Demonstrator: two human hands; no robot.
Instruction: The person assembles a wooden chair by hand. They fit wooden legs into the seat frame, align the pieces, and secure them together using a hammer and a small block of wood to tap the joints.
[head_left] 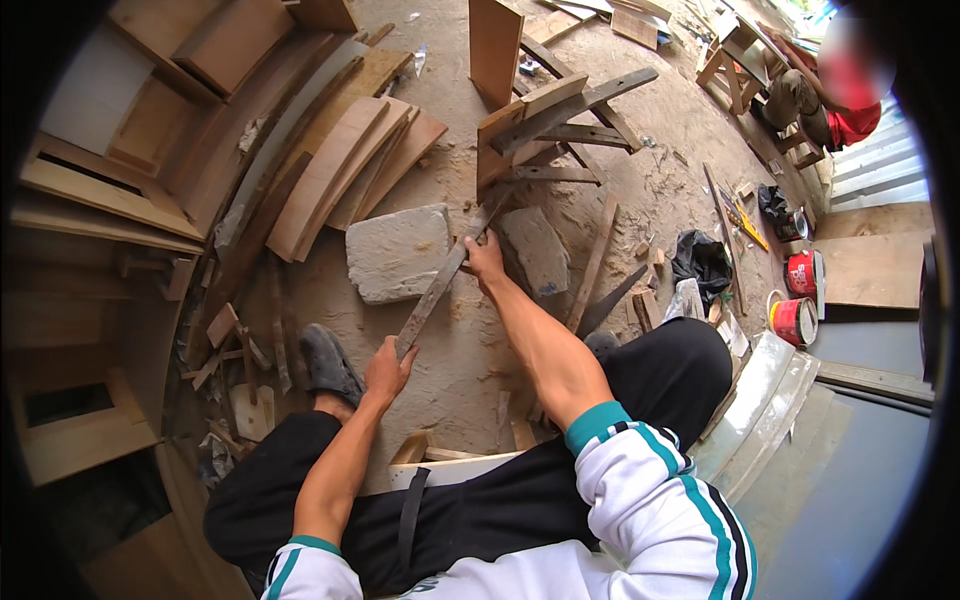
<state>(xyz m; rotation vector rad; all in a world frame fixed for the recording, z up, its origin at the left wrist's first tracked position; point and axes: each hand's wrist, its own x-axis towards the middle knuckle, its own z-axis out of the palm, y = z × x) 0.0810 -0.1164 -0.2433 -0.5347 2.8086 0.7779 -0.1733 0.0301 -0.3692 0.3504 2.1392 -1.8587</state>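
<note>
A narrow, weathered wooden strip (432, 298) runs slantwise between my knees. My left hand (387, 370) is closed around its near end. Farther up, my right hand (484, 258) grips the same strip, its fingers wrapped over the edge. The strip's far end reaches toward a wooden frame of boards and legs (560, 115); whether they touch I cannot tell. Beneath and to the left of the strip lies a flat pale stone block (398, 253). A second stone slab (537, 250) lies just right of my right hand.
Curved boards (340, 165) are stacked at the left, near wooden cabinets (90, 300). A handsaw (612, 300) lies by my right knee. Farther right are a black plastic bag (702, 262), red cans (794, 320) and a yellow tool (748, 225). Another person in red (850, 90) sits at the far right.
</note>
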